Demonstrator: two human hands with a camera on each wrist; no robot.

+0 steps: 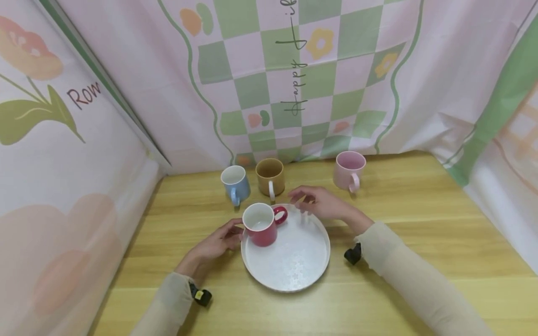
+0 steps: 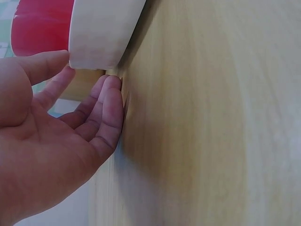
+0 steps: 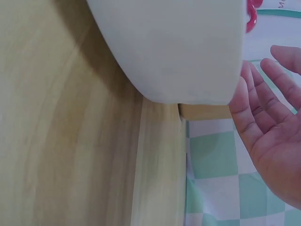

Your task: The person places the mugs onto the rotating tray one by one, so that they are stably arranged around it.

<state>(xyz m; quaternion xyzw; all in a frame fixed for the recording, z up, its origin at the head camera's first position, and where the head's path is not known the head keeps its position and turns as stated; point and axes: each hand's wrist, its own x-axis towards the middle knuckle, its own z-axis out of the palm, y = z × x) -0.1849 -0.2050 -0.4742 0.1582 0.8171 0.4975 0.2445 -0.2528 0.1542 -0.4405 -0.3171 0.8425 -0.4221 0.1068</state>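
On the left part of a round white tray (image 1: 290, 268) stands an upright red mug (image 1: 264, 236) with a white inside, its handle pointing to the far right. My left hand (image 1: 215, 242) is at the tray's left rim beside the mug. In the left wrist view its thumb and a fingertip reach the tray's wall (image 2: 103, 35), and the other fingers are loosely bent near the tabletop. Above the far right rim, my right hand (image 1: 321, 203) has its fingers relaxed and holds nothing. The right wrist view shows its palm beside the tray (image 3: 178, 52).
Behind the tray stand a blue mug (image 1: 239, 190) and a brown mug (image 1: 270, 183) with a white handle, side by side. A pink mug (image 1: 342, 179) is farther right at the back. Patterned cloth (image 1: 319, 84) hangs along the wooden table's (image 1: 412, 205) far edge.
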